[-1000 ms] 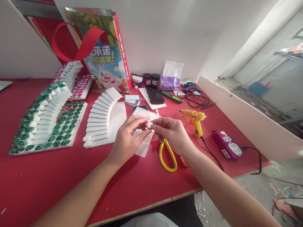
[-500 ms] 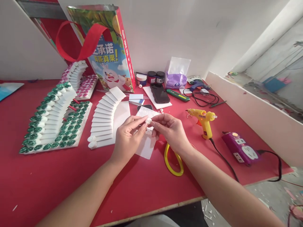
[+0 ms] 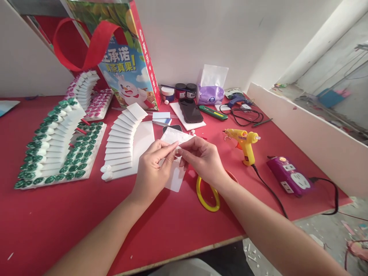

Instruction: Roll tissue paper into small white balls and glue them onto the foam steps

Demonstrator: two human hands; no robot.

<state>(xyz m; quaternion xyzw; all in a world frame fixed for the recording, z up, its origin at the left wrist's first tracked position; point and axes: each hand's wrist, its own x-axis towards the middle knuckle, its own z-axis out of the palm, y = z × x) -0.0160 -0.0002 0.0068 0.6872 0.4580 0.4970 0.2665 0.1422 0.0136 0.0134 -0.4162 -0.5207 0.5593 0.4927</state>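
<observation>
My left hand (image 3: 153, 165) and my right hand (image 3: 202, 157) meet over the middle of the table, thumbs and forefingers pinched together. Between the fingertips is a small white tissue rosette, now almost wholly covered by them. Beneath my hands lies a white tissue sheet (image 3: 174, 179). To the left stands a white fan of stepped foam strips (image 3: 119, 145) on a white board, with a few white rosettes (image 3: 106, 172) at its lower left corner. A yellow ring (image 3: 208, 207) rests below my right wrist.
A yellow glue gun (image 3: 244, 140) stands at the right, its cord running past a purple power strip (image 3: 289, 176). Further back are a black phone (image 3: 190, 110), a green cutter (image 3: 213, 112), paint jars (image 3: 180, 91) and a tissue pack (image 3: 211, 95). A green-rosetted fan piece (image 3: 54, 153) stands left.
The view has shifted slightly, so the table's things sit a little further left. My fingertips have closed further over the white rosette, which showed more plainly before.
</observation>
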